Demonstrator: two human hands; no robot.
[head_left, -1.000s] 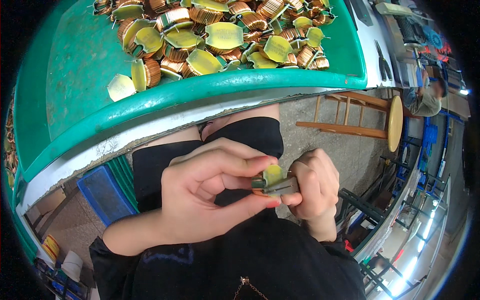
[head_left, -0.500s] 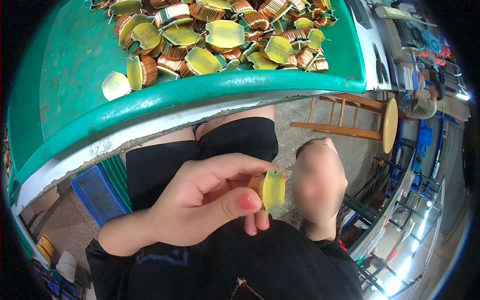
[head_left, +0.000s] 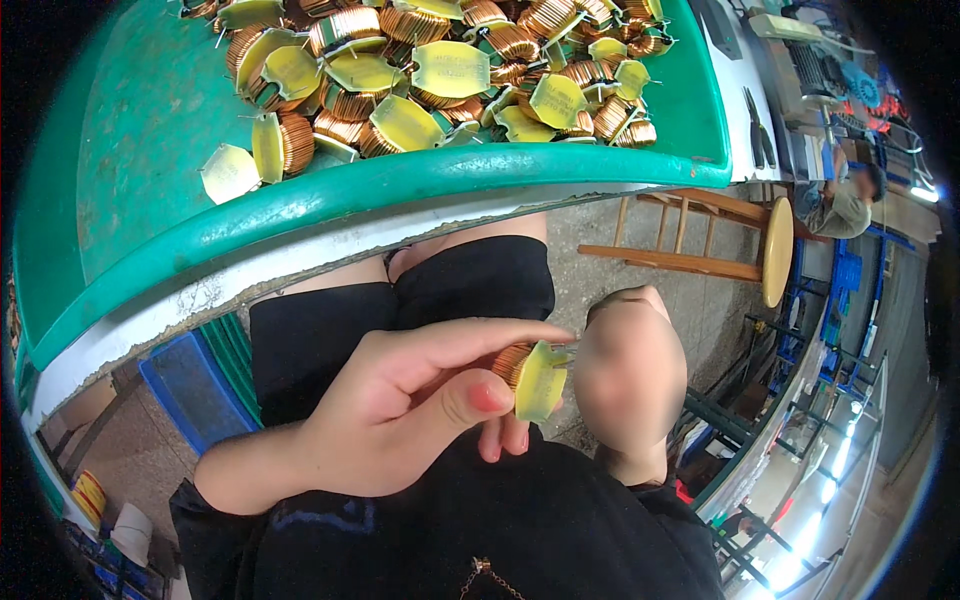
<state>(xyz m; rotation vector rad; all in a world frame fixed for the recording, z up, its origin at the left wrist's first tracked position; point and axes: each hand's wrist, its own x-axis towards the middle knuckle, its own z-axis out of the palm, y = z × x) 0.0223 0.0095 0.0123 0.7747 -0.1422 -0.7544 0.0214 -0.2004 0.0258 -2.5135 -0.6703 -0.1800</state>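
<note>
Over my lap, my left hand (head_left: 400, 410) pinches a copper-wound toroid coil (head_left: 540, 382) between thumb and fingers. The coil's yellow base plate faces right, and thin metal pins or a tip show at its upper right edge. Close beside that edge is my right hand (head_left: 630, 380), largely blurred, so its fingers and anything in them cannot be made out. Beyond the hands, a green tray (head_left: 420, 180) bears a heap of similar copper coils (head_left: 450, 70) with yellow plates, lying at all angles.
The tray rests on a white worktop (head_left: 240, 270) with a chipped edge. A blue crate (head_left: 195, 390) stands below at the left. A wooden stool (head_left: 775, 250) lies to the right, with a dark hand tool (head_left: 757, 130) on the worktop above. Another person (head_left: 845, 205) sits further off.
The held coil has tilted and shifted slightly left and down. My right hand has moved a little left, close against the coil's pin edge. My left index finger has stretched out more.
</note>
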